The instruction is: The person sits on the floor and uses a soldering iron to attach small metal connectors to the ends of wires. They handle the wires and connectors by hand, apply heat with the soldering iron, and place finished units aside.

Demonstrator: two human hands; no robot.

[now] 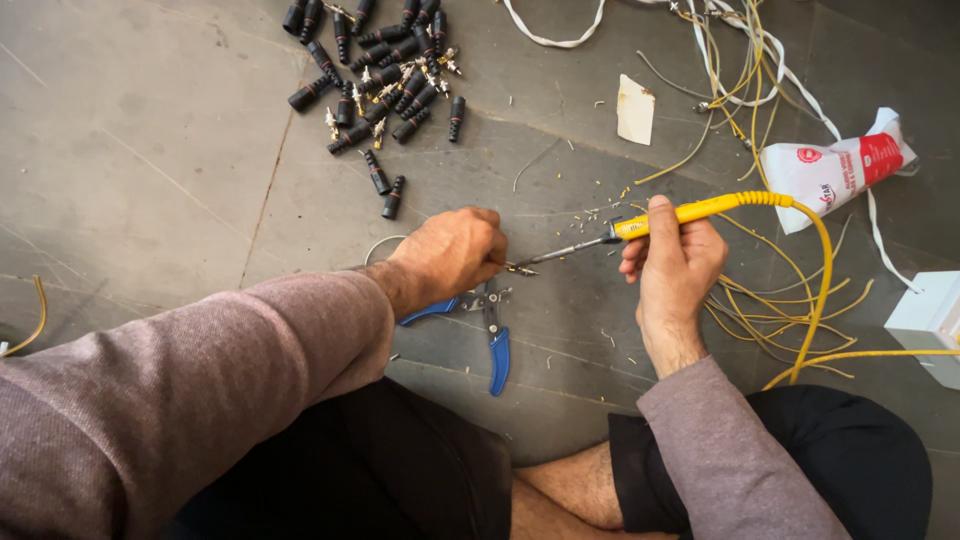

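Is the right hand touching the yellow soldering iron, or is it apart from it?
Touching. The head view shows the right hand wrapped around the yellow soldering iron, with the thumb lying over its handle.

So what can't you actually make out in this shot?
Head view only:
- The piece pinched in the left hand: hidden by its fingers.
- Soldering iron tip contact: too small.
- Blue-handled pliers: jaws partly under the left hand.
- Black connector pile: cut off by the top edge.

head view, steeply down, close
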